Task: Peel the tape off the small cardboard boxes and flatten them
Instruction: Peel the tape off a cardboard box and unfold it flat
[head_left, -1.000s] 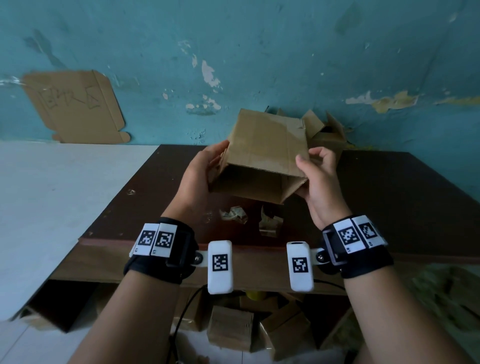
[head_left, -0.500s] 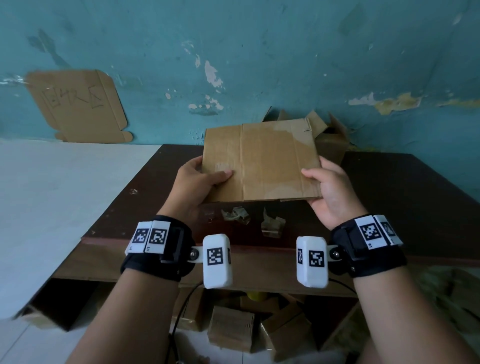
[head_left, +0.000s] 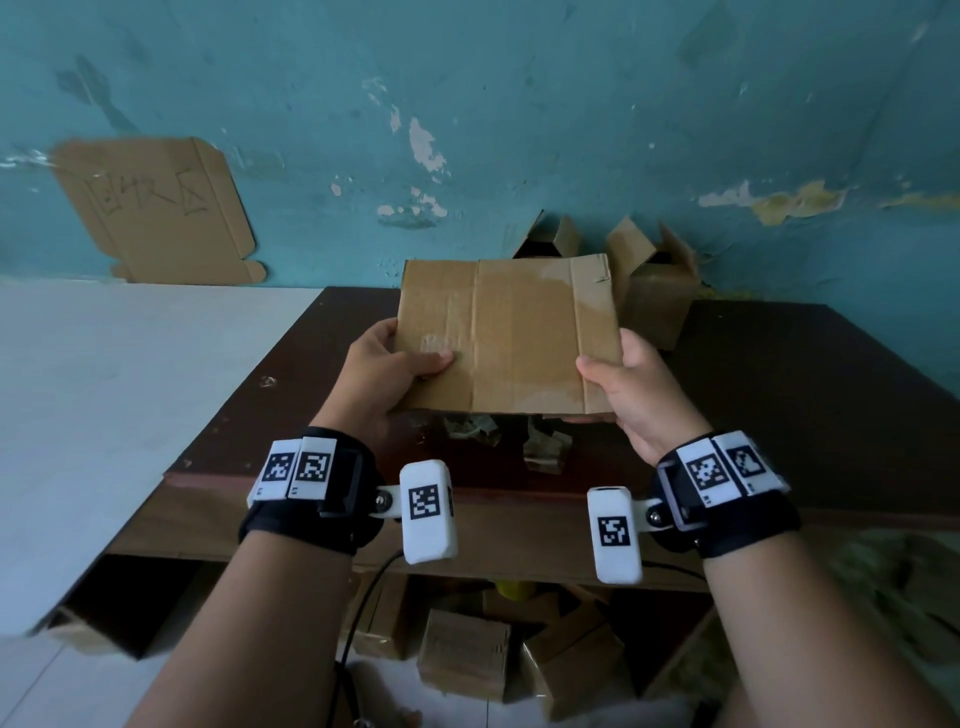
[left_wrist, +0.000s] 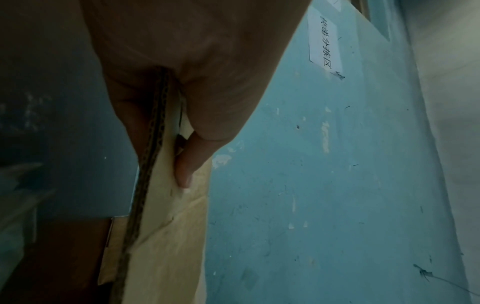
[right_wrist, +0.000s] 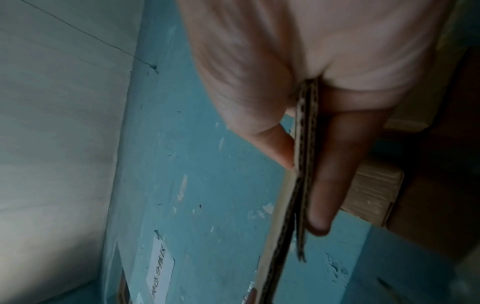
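The box (head_left: 506, 335), open a second ago, is now pressed flat; left hand (head_left: 387, 371) and right hand (head_left: 631, 387) pinch its edges; ready to set aside.

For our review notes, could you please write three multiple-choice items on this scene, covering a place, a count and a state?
1. Where do the tape scraps lie?
A. on the dark table
B. on the white surface
C. on the wall

2. How many hands hold the cardboard box?
A. none
B. one
C. two

3. What state is the held box in?
A. sealed
B. pressed flat
C. standing open

Answers: 1 A, they lie on the tabletop under the box; 2 C, the left hand and right hand pinch opposite edges; 3 B, the wrist views show its layers pressed together.
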